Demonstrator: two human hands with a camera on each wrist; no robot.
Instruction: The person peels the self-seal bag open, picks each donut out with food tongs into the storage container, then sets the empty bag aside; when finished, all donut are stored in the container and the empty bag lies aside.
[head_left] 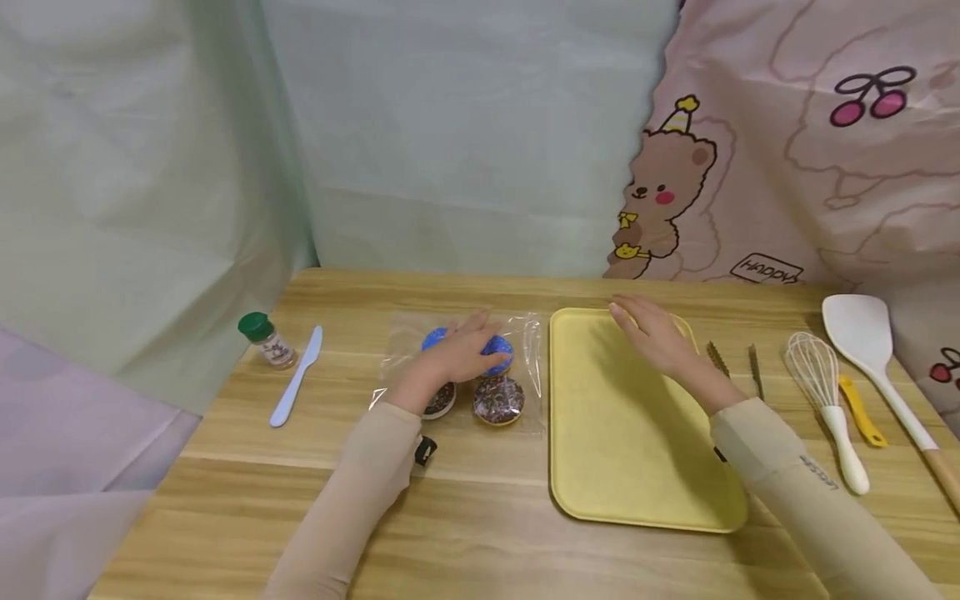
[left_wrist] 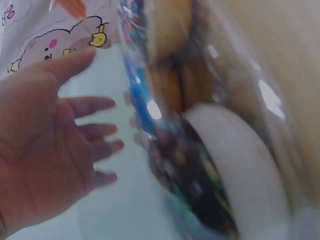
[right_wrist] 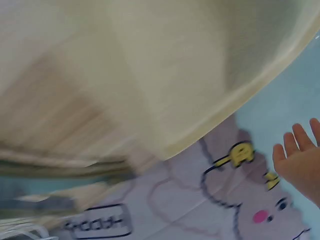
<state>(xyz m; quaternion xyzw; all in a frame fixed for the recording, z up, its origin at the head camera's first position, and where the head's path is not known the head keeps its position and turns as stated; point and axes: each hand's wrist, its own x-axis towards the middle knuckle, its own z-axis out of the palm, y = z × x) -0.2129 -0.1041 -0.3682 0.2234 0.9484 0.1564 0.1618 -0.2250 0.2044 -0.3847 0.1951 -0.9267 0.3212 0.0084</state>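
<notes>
Doughnuts with blue icing (head_left: pixel 499 353) and with chocolate icing and sprinkles (head_left: pixel 498 401) lie in a clear plastic bag (head_left: pixel 531 333) on the wooden table. Above them is my left hand (head_left: pixel 459 354), fingers spread and partly covering the bag in the head view. The left wrist view shows that hand (left_wrist: pixel 45 135) with extended fingers and nothing in its palm, the bagged chocolate doughnut (left_wrist: pixel 195 175) close by. Over the far end of a yellow tray (head_left: pixel 630 450), my right hand (head_left: pixel 656 337) is held with extended fingers, gripping nothing.
At the left stand a green-capped shaker (head_left: pixel 267 339) and a pale blue knife (head_left: pixel 297 377). Right of the tray lie tongs (head_left: pixel 755 371), a whisk (head_left: pixel 828 408), a yellow-handled tool (head_left: pixel 862 412) and a white spatula (head_left: pixel 862 333). Curtains (head_left: pixel 480 142) hang behind the table.
</notes>
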